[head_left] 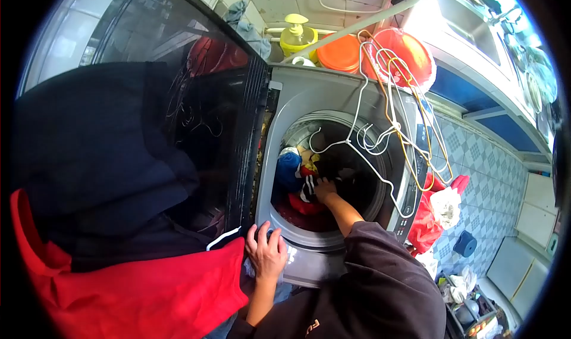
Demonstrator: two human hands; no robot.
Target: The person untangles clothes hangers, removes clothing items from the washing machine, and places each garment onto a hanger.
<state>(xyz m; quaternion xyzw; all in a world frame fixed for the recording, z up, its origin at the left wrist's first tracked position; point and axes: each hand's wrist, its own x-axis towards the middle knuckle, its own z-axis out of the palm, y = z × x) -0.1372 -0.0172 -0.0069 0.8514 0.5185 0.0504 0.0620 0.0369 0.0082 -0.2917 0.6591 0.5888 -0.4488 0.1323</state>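
Observation:
My right hand (325, 189) reaches down into the drum of a top-loading washing machine (297, 92). Its fingers are closed on a black-and-white striped garment (308, 188), though the fingertips are partly hidden. Beside that lie a blue-and-white garment (288, 168) and a red one (305, 207). My left hand (266, 252) rests with spread fingers on the machine's near left edge, next to a red garment (160, 288). White wire hangers (370, 165) and an orange hanger (406, 160) lie in a tangle over the drum's right side.
The dark glass lid (253, 136) stands raised, with dark clothing (95, 136) in front of it. Behind the machine are a yellow pump bottle (295, 35) and red basins (401, 56). Red and white cloths (425, 223) hang at its right. A blue stool (466, 244) stands on the tiled floor.

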